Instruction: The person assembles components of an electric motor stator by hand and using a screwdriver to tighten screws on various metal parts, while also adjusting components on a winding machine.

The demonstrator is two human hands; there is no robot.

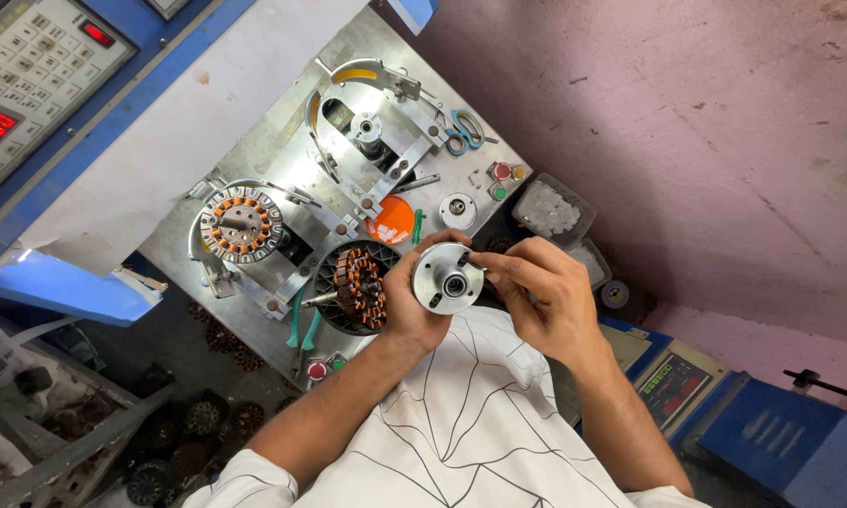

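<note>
Here, a round metal disc (pixel 448 278) with a bearing hole at its centre sits upright in the left hand (pixel 412 299), face turned up toward the camera so the hub can be seen. It is held in mid-air above the person's white shirt, just near the metal bench top (pixel 254 150). The left fingers are curled shut around the disc's rim, gripping it from behind and from the left. The right hand (pixel 546 292) comes in from the right, thumb and forefinger pinched together at the disc's right edge; whether they hold something small there is too fine to tell.

Just left of the disc, a copper-wound coil on a black ring (pixel 353 287) stands on a shaft in the bench, within easy reach. Farther left, a second wound coil (pixel 242 223) sits clamped in a round fixture. Beyond, an empty fixture (pixel 367 127) waits under a curved arm. Scissors (pixel 465 130) lie at the far edge, and a clear tray of white bits (pixel 548 209) rests to the right. An orange lid (pixel 391 221) lies between the fixtures.
</note>
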